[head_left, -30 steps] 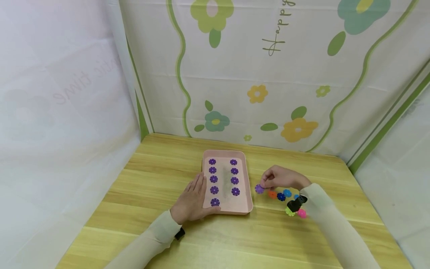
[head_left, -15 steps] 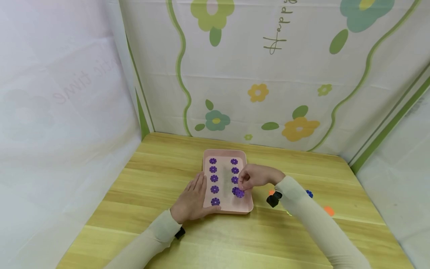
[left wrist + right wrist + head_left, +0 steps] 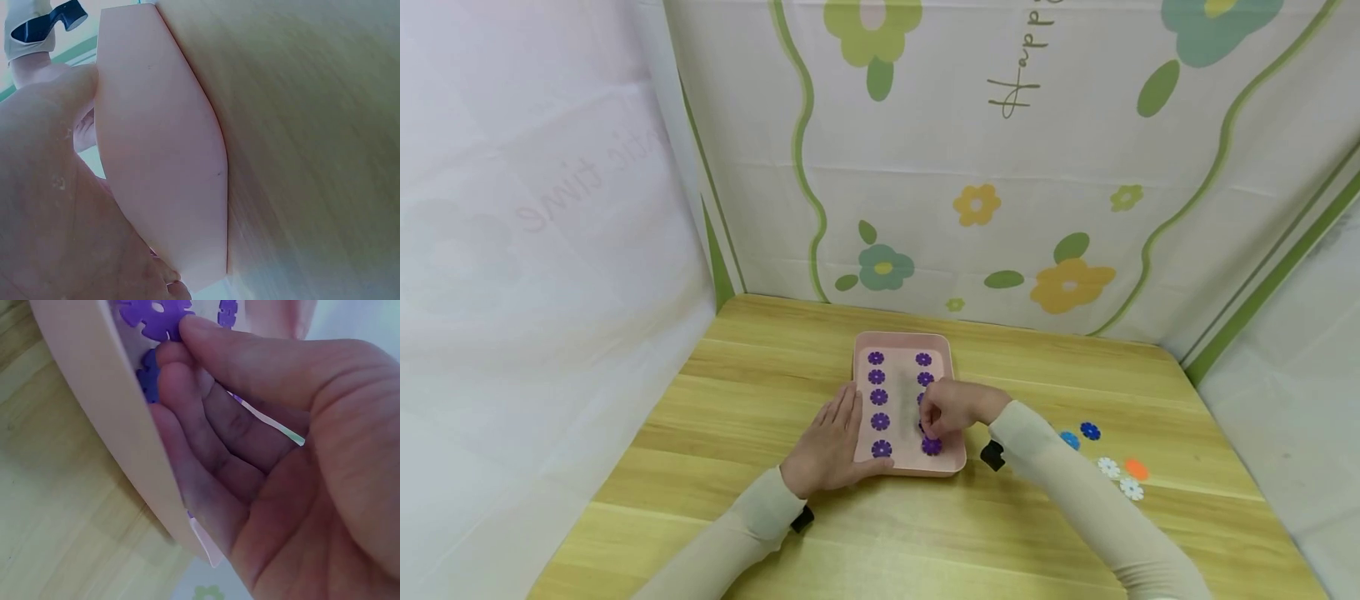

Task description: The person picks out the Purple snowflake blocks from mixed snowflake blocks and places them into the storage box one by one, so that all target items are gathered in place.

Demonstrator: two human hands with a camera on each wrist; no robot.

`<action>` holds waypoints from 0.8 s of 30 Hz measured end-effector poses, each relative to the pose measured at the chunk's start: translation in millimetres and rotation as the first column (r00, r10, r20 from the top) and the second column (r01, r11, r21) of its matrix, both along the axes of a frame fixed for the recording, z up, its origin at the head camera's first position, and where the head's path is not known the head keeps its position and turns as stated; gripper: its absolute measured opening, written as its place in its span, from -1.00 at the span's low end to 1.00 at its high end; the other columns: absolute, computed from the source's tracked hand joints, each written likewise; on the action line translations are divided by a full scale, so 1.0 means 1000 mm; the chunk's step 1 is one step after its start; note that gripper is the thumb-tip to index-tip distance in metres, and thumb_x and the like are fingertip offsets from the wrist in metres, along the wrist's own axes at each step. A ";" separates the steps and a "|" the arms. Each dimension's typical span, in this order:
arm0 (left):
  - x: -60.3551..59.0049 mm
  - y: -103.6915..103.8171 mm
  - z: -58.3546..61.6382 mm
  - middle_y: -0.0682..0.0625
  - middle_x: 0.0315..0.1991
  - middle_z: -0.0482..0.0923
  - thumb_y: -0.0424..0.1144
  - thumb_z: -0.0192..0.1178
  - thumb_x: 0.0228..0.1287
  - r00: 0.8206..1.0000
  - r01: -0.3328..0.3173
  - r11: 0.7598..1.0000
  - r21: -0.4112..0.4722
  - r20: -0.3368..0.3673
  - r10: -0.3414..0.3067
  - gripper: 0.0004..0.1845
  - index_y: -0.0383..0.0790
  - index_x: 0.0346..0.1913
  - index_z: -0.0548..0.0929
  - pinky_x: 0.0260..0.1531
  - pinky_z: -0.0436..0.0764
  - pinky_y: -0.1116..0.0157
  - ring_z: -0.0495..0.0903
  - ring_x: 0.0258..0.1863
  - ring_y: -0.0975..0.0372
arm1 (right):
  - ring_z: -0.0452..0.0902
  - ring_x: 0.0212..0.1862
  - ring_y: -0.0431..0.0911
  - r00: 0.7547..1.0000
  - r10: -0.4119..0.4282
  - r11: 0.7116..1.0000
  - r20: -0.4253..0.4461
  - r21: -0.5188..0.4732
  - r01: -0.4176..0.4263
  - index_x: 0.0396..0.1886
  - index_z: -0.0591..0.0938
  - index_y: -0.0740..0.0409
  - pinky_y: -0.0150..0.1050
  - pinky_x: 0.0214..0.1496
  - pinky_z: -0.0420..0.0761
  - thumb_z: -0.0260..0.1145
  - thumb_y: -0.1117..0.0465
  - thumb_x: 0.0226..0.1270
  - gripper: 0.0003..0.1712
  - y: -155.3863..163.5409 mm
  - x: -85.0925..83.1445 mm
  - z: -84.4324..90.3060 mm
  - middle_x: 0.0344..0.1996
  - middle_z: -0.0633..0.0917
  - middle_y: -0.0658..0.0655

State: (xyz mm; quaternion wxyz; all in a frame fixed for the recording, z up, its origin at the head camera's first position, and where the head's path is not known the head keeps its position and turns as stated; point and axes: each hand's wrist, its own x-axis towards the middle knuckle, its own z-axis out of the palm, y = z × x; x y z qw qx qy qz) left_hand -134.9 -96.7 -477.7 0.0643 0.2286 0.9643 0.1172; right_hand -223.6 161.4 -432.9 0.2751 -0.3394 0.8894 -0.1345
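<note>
A pink tray (image 3: 904, 339) lies on the wooden table with purple snowflake discs in two columns inside. The left column (image 3: 880, 422) runs beside my left hand (image 3: 826, 446), which rests on the tray's left edge with fingers extended and the thumb across the near left corner. In the left wrist view the tray's outer wall (image 3: 162, 137) stands beside the palm. My right hand (image 3: 957, 406) reaches over the right rim and pinches a purple snowflake disc (image 3: 156, 317) between thumb and forefinger, low at the near end of the right column. The right hand partly hides that column.
Right of the tray lie loose discs on the table (image 3: 1045, 550): dark blue (image 3: 1090, 431), light blue (image 3: 1070, 440), orange (image 3: 1137, 470) and white (image 3: 1108, 467). The right sleeve (image 3: 1075, 500) covers part of that area. Printed cloth (image 3: 925, 150) hangs behind the table.
My right hand has moved left from the loose discs into the tray with the purple snowflake disc, then slightly nearer along the right column. The left hand has stayed in place.
</note>
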 end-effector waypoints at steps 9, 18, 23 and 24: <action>-0.001 -0.002 0.002 -0.39 0.72 -0.17 0.55 0.08 0.34 1.000 0.013 1.000 0.001 0.011 -0.013 0.30 -0.49 0.67 -0.05 0.65 0.19 -0.12 -0.07 0.72 -0.18 | 0.62 -0.34 -0.26 0.999 -0.034 0.999 -0.019 0.011 0.035 -0.44 0.81 -0.05 -0.37 -0.20 0.70 0.54 0.29 0.33 -0.84 -0.004 0.002 -0.006 -0.42 0.74 -0.16; 0.000 -0.006 0.002 -0.36 0.72 -0.19 0.59 0.03 0.33 1.000 -0.002 1.000 -0.024 0.030 0.003 0.31 -0.46 0.68 -0.07 0.68 0.13 -0.09 -0.10 0.73 -0.16 | 0.66 -0.31 -0.29 0.994 -0.029 0.995 -0.109 -0.102 0.018 -0.23 0.84 0.11 -0.41 -0.17 0.72 0.45 0.29 0.43 -0.93 0.013 0.004 0.003 -0.33 0.80 -0.07; 0.000 -0.005 0.003 -0.35 0.72 -0.16 0.56 0.06 0.35 1.000 0.004 1.000 -0.016 0.017 -0.004 0.28 -0.45 0.68 -0.04 0.67 0.13 -0.11 -0.09 0.73 -0.16 | 0.67 -0.29 -0.26 0.972 -0.079 0.983 -0.223 -0.181 0.038 -0.11 0.82 0.18 -0.32 -0.16 0.75 0.39 0.22 0.51 -0.85 0.039 0.014 0.007 -0.28 0.83 -0.01; 0.000 -0.005 0.004 -0.35 0.72 -0.15 0.55 0.07 0.35 1.000 0.005 1.000 -0.013 0.015 -0.004 0.27 -0.44 0.68 -0.03 0.67 0.13 -0.11 -0.08 0.73 -0.16 | 0.70 -0.24 -0.22 0.965 -0.102 0.980 -0.240 -0.191 0.056 -0.05 0.81 0.21 -0.26 -0.11 0.78 0.39 0.20 0.51 -0.80 0.045 0.017 0.008 -0.22 0.84 0.03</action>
